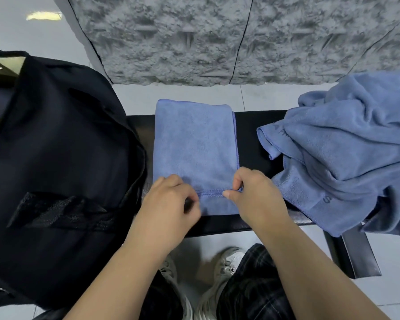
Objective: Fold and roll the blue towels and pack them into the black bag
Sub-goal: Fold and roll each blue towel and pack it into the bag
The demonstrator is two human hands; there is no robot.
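Both my bare forearms reach forward from the bottom of the view, the left from lower left, the right from lower right, angling in toward each other. My left hand (171, 199) is knuckles up, fingers curled under and drawn in toward the thumb. My right hand (255, 195) sits just beside it, a small gap between them, thumb pointing left and fingertips bent down in a pinch at the front. Both wrists are nearly straight and level with each other.
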